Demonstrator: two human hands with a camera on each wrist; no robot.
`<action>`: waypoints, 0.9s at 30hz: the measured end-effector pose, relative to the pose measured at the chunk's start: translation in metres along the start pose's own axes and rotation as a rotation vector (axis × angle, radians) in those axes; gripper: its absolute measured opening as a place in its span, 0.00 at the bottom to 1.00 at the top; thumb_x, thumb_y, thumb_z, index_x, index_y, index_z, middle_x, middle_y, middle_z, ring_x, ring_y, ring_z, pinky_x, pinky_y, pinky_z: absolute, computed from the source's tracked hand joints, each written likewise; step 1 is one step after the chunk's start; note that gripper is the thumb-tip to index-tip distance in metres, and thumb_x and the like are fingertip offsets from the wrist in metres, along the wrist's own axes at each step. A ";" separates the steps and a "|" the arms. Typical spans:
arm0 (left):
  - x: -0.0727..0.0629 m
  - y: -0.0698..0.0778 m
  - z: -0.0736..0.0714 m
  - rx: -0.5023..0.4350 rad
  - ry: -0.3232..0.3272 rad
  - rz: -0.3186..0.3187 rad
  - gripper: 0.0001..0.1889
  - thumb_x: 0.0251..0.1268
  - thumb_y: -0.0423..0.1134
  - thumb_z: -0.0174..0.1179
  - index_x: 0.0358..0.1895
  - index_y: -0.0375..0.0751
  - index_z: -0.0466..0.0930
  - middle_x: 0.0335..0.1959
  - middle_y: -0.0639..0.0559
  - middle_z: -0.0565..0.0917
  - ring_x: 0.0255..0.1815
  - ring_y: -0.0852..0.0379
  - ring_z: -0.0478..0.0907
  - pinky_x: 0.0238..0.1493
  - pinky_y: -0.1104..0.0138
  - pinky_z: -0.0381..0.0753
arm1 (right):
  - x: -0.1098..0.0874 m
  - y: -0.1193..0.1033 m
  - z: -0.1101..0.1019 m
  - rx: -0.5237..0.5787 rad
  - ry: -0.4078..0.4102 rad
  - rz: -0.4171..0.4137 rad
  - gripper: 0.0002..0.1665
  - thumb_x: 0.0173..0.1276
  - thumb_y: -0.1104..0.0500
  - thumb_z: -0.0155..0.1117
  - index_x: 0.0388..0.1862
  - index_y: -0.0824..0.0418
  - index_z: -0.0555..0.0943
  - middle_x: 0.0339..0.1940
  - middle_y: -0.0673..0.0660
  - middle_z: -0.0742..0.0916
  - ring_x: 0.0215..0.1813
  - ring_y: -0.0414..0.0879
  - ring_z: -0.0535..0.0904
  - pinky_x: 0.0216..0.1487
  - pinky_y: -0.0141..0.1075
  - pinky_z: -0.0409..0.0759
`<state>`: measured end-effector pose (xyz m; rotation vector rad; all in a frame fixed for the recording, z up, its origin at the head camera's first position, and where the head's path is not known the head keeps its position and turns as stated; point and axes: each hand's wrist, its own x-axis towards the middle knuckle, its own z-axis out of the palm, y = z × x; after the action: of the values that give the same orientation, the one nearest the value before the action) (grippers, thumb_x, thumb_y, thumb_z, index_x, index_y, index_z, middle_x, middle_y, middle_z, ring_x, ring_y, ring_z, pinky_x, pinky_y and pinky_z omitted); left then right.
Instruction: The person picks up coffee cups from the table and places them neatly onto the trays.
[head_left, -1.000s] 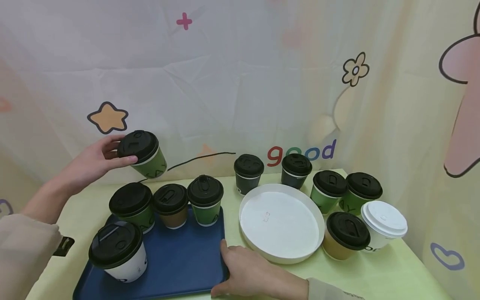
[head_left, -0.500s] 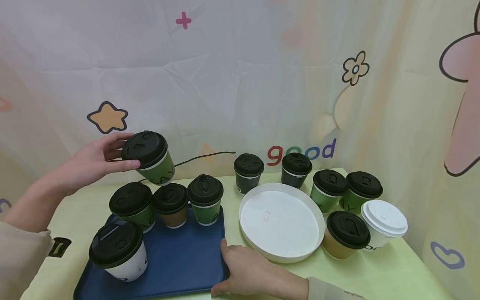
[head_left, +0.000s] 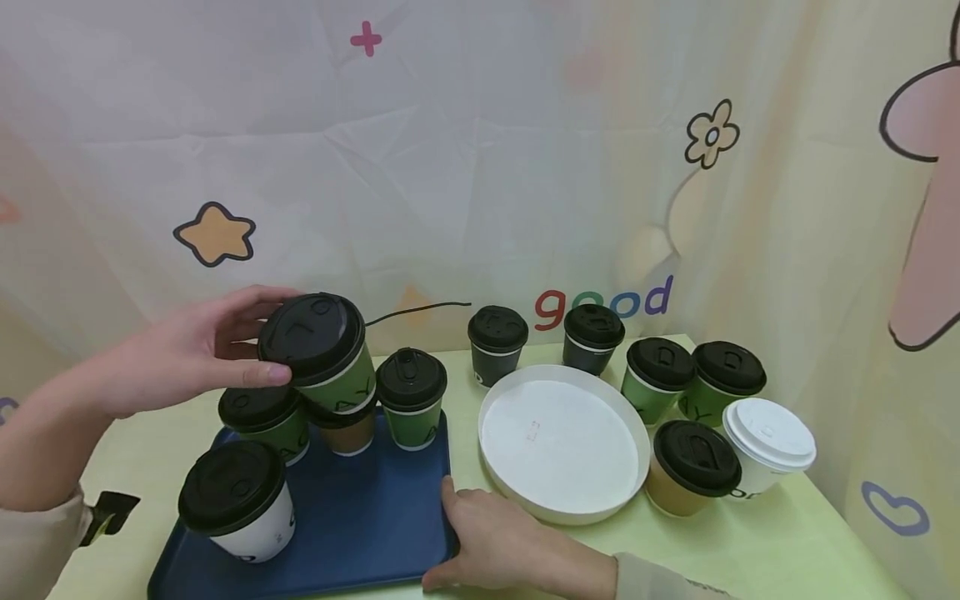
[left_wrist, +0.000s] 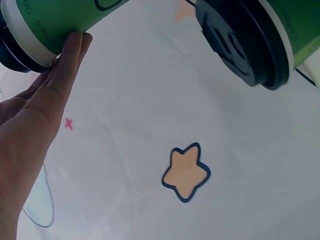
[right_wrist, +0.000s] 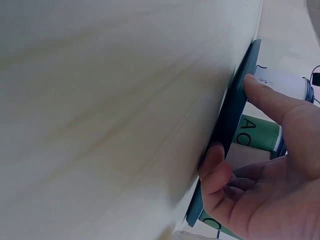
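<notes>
My left hand (head_left: 202,354) grips a green paper coffee cup (head_left: 341,379) by its black lid and side, slightly tilted. It hangs over the back of the blue tray (head_left: 375,517), partly covering a brown cup (head_left: 351,437) and a green cup (head_left: 262,417); whether it touches them I cannot tell. The left wrist view shows fingers under the held cup (left_wrist: 55,25). On the tray also stand a smaller green cup (head_left: 411,400) and a white cup (head_left: 255,517) with a black lid. My right hand (head_left: 510,542) holds the tray's near right corner, fingers curled at its edge (right_wrist: 235,105).
Right of the tray lies a round white dish (head_left: 562,442). Around it stand two dark cups (head_left: 497,362), two green cups (head_left: 651,396), a tan cup (head_left: 678,492) and a white-lidded cup (head_left: 757,467). A printed curtain (head_left: 450,167) hangs behind the table.
My left hand has carried the green cup rightward and then down, nearer the cups at the tray's back. The right hand and tray have stayed put.
</notes>
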<state>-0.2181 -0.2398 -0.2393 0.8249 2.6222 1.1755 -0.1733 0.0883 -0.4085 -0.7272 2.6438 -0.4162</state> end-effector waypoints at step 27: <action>-0.019 0.003 0.083 -0.088 -0.257 0.121 0.38 0.72 0.49 0.66 0.80 0.65 0.56 0.67 0.51 0.70 0.64 0.55 0.73 0.57 0.62 0.81 | -0.002 -0.001 -0.001 -0.007 0.022 -0.026 0.67 0.54 0.31 0.79 0.77 0.72 0.63 0.63 0.59 0.84 0.61 0.41 0.79 0.60 0.35 0.78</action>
<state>-0.1722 -0.1945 -0.2953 1.0527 2.3266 1.1203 -0.1722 0.0888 -0.4070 -0.7644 2.6599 -0.4244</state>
